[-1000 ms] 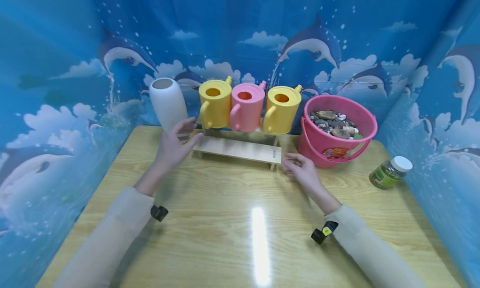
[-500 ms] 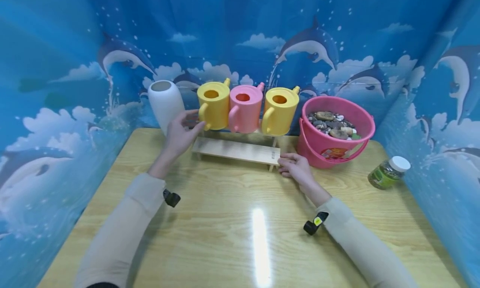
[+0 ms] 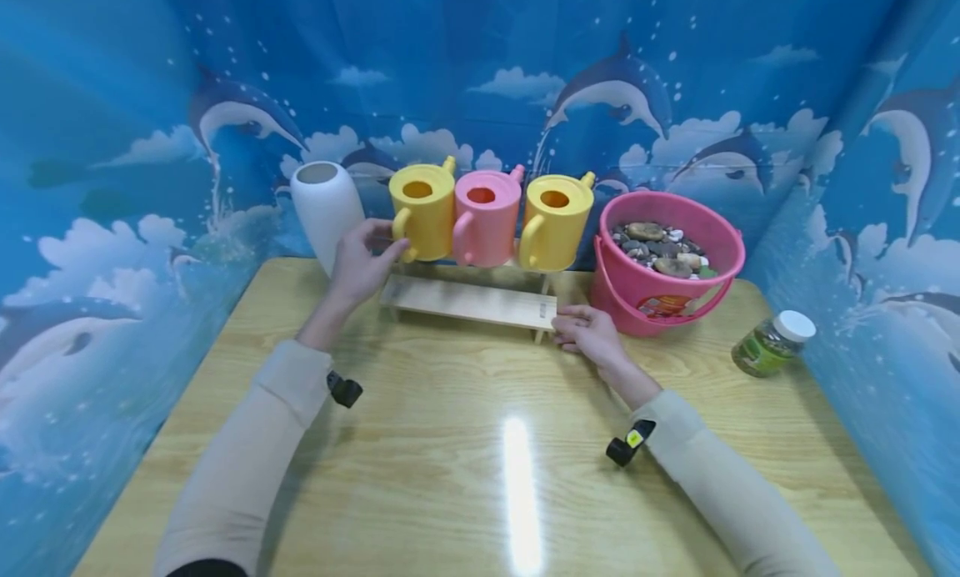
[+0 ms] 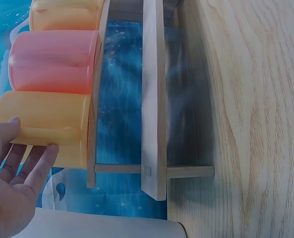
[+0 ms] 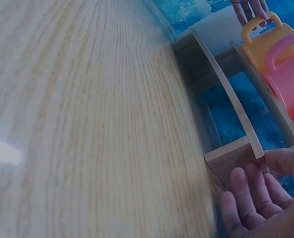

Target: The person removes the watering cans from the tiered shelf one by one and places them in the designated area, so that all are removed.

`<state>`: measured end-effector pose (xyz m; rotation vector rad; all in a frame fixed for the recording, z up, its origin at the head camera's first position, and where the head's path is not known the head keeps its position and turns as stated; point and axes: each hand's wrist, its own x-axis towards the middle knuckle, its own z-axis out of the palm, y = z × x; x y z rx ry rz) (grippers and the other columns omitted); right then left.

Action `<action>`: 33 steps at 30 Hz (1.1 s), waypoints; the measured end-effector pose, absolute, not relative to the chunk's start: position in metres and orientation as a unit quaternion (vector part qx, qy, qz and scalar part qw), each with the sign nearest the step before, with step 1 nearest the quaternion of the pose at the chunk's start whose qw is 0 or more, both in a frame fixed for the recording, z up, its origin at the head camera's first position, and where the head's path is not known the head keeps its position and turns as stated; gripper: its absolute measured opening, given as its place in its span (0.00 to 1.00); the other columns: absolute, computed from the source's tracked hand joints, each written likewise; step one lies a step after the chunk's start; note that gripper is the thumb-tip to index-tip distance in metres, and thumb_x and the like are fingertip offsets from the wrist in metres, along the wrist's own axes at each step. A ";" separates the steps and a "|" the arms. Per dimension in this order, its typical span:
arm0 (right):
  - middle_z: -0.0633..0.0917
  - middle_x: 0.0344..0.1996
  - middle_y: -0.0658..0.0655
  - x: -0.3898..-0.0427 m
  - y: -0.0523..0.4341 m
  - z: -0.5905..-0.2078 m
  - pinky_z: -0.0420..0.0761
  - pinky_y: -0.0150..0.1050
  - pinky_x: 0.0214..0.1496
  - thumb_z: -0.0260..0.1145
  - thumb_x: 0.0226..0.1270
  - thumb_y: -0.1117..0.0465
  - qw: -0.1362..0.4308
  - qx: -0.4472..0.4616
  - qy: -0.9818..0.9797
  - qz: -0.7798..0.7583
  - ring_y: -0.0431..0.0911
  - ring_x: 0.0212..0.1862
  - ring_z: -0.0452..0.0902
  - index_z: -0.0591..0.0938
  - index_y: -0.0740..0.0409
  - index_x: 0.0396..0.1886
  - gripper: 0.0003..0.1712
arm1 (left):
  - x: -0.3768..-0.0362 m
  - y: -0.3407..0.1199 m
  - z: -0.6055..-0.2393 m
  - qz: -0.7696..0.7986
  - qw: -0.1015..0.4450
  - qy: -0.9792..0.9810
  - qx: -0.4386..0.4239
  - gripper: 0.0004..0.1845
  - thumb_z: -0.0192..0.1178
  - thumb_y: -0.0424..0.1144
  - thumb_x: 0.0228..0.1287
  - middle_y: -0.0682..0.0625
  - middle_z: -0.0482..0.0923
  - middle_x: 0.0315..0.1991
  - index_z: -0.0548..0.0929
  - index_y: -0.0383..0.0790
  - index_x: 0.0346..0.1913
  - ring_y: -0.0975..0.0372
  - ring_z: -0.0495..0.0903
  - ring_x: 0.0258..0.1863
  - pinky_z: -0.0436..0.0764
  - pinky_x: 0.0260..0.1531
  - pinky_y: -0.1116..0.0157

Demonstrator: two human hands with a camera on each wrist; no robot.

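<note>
From the head camera, the left hand (image 3: pixel 358 264) reaches to the handle of the yellow watering can (image 3: pixel 422 211) at the left end of the wooden rack (image 3: pixel 468 302), fingers loosely spread and the thumb at the handle; whether it grips is hard to tell here. The right hand (image 3: pixel 588 331) rests on the table (image 3: pixel 480 444) with its fingers against the rack's right end. A pink watering can (image 3: pixel 483 227) and a second yellow can (image 3: pixel 553 221) stand beside the first on the rack's upper shelf. A white vase (image 3: pixel 324 206) stands just left of the rack, a pink bucket (image 3: pixel 663 260) of stones to its right, and a jar (image 3: pixel 772 343) lies further right.

In the left wrist view, the left hand (image 4: pixel 10 191) is open, fingers (image 4: pixel 37 166) straight and touching the yellow can (image 4: pixel 45 129); the palm is cut off at the edge.

In the right wrist view, the right hand (image 5: pixel 265 198) lies flat and open, the thumb on the rack (image 5: pixel 236 148) at its corner and the fingers beside its end panel. The cans are cropped at the frame's right edge.
</note>
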<state>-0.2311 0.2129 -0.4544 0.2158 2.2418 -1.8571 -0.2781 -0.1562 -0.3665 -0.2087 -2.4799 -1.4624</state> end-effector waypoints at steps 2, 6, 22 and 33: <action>0.90 0.37 0.44 -0.231 0.213 -0.455 0.88 0.28 0.42 0.66 0.77 0.61 0.110 0.073 0.764 -0.632 0.35 0.37 0.89 0.73 0.70 0.72 0.30 | -0.278 -0.157 -0.367 -0.506 0.126 -0.850 -0.072 0.20 0.67 0.39 0.74 0.36 0.83 0.61 0.80 0.34 0.63 0.45 0.83 0.60 0.84 0.65 0.47; 0.90 0.36 0.43 -0.232 0.212 -0.456 0.88 0.28 0.42 0.66 0.77 0.61 0.112 0.070 0.762 -0.634 0.35 0.37 0.88 0.73 0.70 0.72 0.29 | -0.275 -0.160 -0.366 -0.516 0.133 -0.843 -0.069 0.21 0.67 0.37 0.73 0.35 0.82 0.60 0.79 0.32 0.62 0.45 0.83 0.59 0.84 0.65 0.49; 0.89 0.32 0.39 -0.234 0.212 -0.459 0.89 0.28 0.39 0.65 0.78 0.63 0.115 0.065 0.753 -0.645 0.35 0.35 0.88 0.72 0.71 0.70 0.27 | -0.214 -0.208 -0.356 -0.479 0.152 -0.862 -0.069 0.20 0.66 0.43 0.75 0.40 0.84 0.57 0.80 0.33 0.61 0.79 0.78 0.47 0.81 0.53 0.79; 0.89 0.33 0.40 -0.233 0.215 -0.459 0.89 0.29 0.40 0.65 0.77 0.63 0.112 0.068 0.753 -0.645 0.36 0.36 0.88 0.72 0.71 0.70 0.28 | -0.163 -0.247 -0.368 -0.523 0.154 -0.831 -0.108 0.16 0.65 0.35 0.75 0.69 0.84 0.44 0.79 0.30 0.59 0.77 0.85 0.45 0.89 0.42 0.76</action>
